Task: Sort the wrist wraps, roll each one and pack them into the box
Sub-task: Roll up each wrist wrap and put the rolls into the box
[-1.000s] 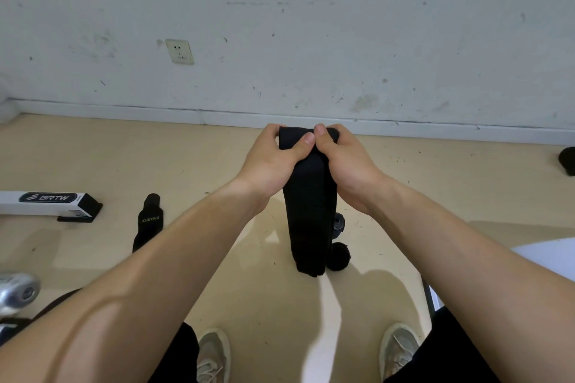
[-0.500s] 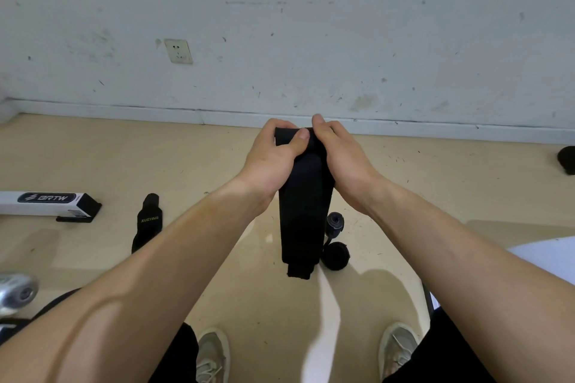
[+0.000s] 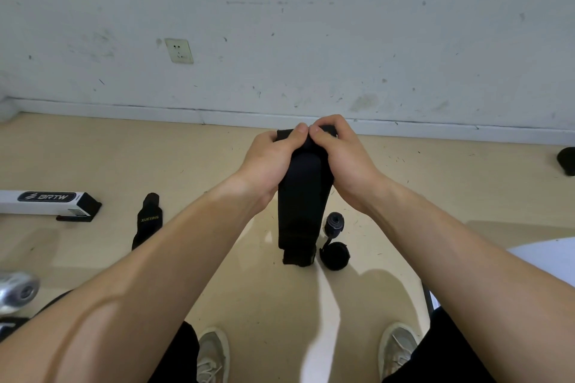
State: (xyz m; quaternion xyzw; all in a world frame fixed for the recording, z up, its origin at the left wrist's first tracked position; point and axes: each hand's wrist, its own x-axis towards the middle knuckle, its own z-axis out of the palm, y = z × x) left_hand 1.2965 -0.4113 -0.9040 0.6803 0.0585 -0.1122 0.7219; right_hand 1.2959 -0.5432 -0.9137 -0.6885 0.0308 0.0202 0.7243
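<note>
Both left hand [image 3: 268, 162] and right hand [image 3: 346, 159] grip a wrist wrap [image 3: 300, 205] over beige floor [image 3: 186, 162] by wall [image 3: 311, 40].

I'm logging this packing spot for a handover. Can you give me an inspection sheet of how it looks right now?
Surface: beige floor, with small dark specks.
Job's things: black wrist wrap hanging from both hands; lower roll and upper roll on the floor beside its bottom end; flat wrap lying to the left; white box further left.
Clutter: silvery object at the left edge and dark object at the right edge, neither identifiable.
Grippers: left hand and right hand pinch the wrap's top end, thumbs side by side.
Cables: nothing seen.
Surroundings: marked white wall with a socket.
</note>
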